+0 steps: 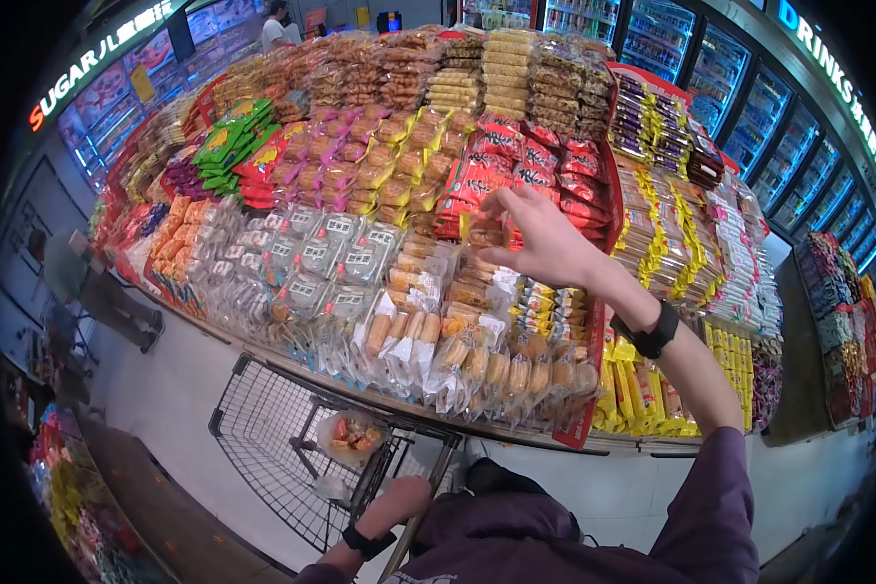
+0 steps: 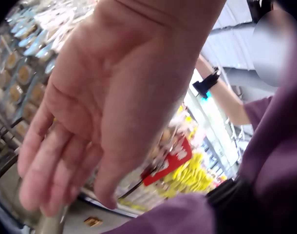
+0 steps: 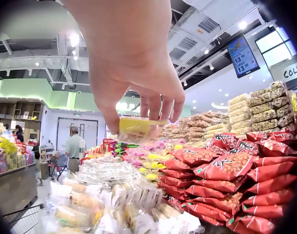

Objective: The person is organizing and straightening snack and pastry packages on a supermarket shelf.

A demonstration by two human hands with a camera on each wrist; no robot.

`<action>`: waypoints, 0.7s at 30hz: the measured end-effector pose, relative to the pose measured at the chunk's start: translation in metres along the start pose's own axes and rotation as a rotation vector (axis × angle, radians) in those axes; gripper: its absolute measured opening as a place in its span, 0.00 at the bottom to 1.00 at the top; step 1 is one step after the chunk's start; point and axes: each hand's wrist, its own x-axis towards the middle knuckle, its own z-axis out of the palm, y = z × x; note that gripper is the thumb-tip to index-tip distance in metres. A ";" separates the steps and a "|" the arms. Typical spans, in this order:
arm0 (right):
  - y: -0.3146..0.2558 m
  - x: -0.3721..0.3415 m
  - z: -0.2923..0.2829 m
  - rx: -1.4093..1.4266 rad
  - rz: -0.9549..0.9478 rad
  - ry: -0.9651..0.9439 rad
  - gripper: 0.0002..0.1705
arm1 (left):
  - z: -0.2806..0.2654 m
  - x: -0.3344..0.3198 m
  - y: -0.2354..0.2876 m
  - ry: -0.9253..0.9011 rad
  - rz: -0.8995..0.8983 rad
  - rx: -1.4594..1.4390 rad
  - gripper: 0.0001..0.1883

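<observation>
My right hand [image 1: 545, 238] is raised over the snack display. Its thumb and fingers pinch a small packet in clear and yellow wrapping [image 3: 135, 128], with a brown baked snack inside. Below and beside it in the right wrist view lie stacked red snack bags [image 3: 221, 168] and clear-wrapped pastries [image 3: 85, 207]. My left hand [image 1: 404, 498] is low, by the handle [image 1: 445, 457] of a wire shopping cart [image 1: 263, 409]. In the left wrist view its fingers [image 2: 58, 168] hang loosely, holding nothing. A clear bag of snacks [image 1: 350, 436] sits in the cart.
The wide display table [image 1: 263, 348] carries many piles of packaged snacks. Drinks fridges [image 1: 715, 73] line the back right. Another snack stand [image 1: 827, 331] is at the far right, and one [image 1: 97, 496] at the lower left. A person [image 1: 88, 277] stands beyond the cart.
</observation>
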 end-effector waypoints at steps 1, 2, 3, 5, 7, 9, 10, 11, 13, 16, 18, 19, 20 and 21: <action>0.011 0.016 0.005 -0.079 -0.040 0.040 0.30 | -0.021 -0.013 0.002 0.006 0.104 -0.107 0.19; 0.019 0.035 0.008 -0.163 -0.086 0.088 0.31 | -0.055 -0.026 0.005 0.022 0.206 -0.208 0.17; 0.025 0.054 0.010 -0.178 -0.077 0.088 0.31 | -0.101 -0.044 0.016 0.038 0.260 -0.244 0.16; 0.039 0.093 0.023 -0.101 0.030 -0.035 0.34 | -0.167 -0.068 0.022 0.247 0.414 -0.351 0.13; 0.052 0.127 0.041 -0.162 0.050 -0.056 0.34 | -0.225 -0.074 0.024 0.612 0.379 -0.350 0.10; 0.057 0.146 0.062 -0.182 0.080 -0.090 0.34 | -0.275 -0.065 0.014 0.904 0.274 -0.182 0.11; 0.059 0.156 0.070 -0.179 0.091 -0.108 0.34 | -0.299 -0.058 0.007 1.050 0.241 -0.088 0.11; 0.062 0.166 0.075 -0.179 0.103 -0.121 0.35 | -0.320 -0.045 -0.011 1.128 0.227 0.051 0.12; 0.062 0.182 0.085 -0.214 0.097 -0.110 0.35 | -0.358 -0.014 -0.053 1.196 0.188 0.243 0.16; 0.054 0.191 0.092 -0.121 0.167 -0.102 0.35 | -0.407 0.027 -0.095 1.173 0.187 0.350 0.22; 0.056 0.194 0.104 -0.134 0.185 -0.113 0.34 | -0.427 0.053 -0.113 1.123 0.193 0.356 0.26; 0.055 0.193 0.109 -0.137 0.196 -0.123 0.34 | -0.433 0.063 -0.117 1.067 0.190 0.343 0.27; 0.055 0.191 0.113 -0.156 0.220 -0.092 0.32 | -0.438 0.072 -0.121 1.005 0.190 0.334 0.28; 0.058 0.190 0.114 -0.219 0.155 -0.054 0.31 | -0.442 0.082 -0.125 0.958 0.158 0.322 0.28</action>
